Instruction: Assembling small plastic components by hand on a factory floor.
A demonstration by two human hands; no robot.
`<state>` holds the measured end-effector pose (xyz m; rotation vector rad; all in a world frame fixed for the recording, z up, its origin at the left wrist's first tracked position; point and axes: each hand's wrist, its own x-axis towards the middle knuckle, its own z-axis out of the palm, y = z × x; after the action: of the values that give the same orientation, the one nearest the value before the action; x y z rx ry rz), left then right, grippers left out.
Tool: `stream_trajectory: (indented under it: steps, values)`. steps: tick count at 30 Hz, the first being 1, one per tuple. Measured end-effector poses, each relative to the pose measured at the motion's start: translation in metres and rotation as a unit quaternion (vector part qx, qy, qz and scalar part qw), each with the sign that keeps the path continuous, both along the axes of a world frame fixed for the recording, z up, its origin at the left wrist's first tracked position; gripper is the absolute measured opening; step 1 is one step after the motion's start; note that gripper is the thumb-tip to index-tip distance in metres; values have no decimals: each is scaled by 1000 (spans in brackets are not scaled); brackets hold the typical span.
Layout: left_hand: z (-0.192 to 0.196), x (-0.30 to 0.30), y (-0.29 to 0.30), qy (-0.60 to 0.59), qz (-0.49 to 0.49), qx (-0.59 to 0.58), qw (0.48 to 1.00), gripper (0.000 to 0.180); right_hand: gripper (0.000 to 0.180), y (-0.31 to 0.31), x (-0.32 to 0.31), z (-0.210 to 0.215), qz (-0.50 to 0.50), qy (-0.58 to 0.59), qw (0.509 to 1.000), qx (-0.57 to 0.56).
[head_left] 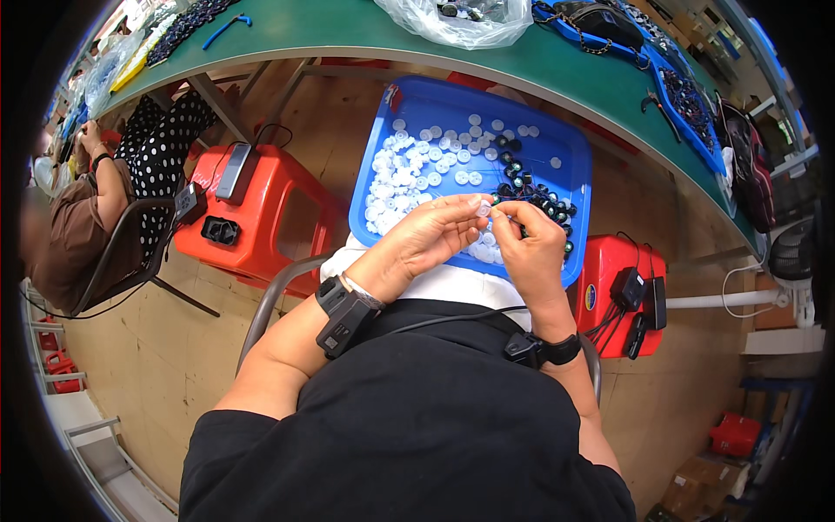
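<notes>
Slightly above the frame's centre, white disc (484,210): one small round piece sat at the meeting point of two bare hands, above the lower part of a blue tray (435,100).
Left hand (435,233): thumb and fingertips pinched narrowly on the disc, the palm turned partly upward.
Right hand (532,244): thumb and forefinger drawn close together at the disc's edge; whether they gripped it or another small piece could not be told.
Tray, from upper centre to centre right: loose white pieces (387,183) lay heaped along its left side, while dark round pieces (561,209) clustered at its right.
Grip: a light hold on the rim, leaving the disc's face in sight, would probably have served the fingertip work best.
Steadiness: one hand holding firm while the other made small adjustments looked the safer division of labour.
Height: keeping low over the tray would likely have let any dropped piece land inside it.
Cable (452,318), lower centre: it crossed the black shirt, best kept clear of both wrists.
</notes>
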<state>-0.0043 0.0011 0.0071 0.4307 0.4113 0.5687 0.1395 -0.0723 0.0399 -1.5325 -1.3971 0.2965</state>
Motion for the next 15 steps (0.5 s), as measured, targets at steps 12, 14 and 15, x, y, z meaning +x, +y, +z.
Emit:
stream_trajectory:
  steps: [12,14,15]
  values:
    - [3,0,-1,23,36,10,999,34,9,3,2,-11,29,-91,995,2]
    - [-1,1,-1,26,18,27,999,34,10,2,1,-7,38,-99,993,-43]
    - [-2,1,-1,28,0,44,999,33,10,2,1,-8,39,-99,993,-43]
